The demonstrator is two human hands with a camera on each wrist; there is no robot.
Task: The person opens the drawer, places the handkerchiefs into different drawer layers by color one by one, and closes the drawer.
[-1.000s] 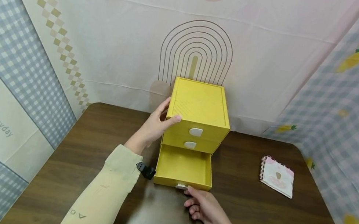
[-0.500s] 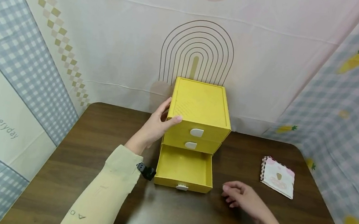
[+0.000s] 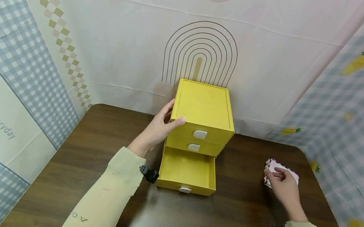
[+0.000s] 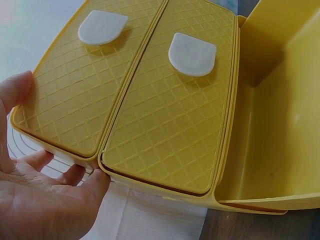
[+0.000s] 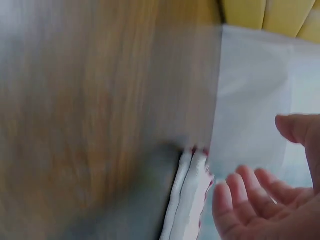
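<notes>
A yellow three-drawer cabinet stands at the back of the table, its bottom drawer pulled out with nothing seen inside. My left hand rests against its left front corner, thumb at the front edge and fingers along the side. In the left wrist view the fingers touch the cabinet's side. At the right lies a folded cloth, white and pink with a checked edge. Just over it hovers my right hand, partly covering it. The right wrist view has thumb and fingers apart, beside the cloth.
Two upper drawers are closed, each with a white handle. The brown wooden table has a back edge against a printed cloth backdrop. Checked fabric with pineapples hangs along the right side.
My right hand has let go of the bottom drawer's handle and moved right to the folded cloth. The left hand and the cabinet stay in place.
</notes>
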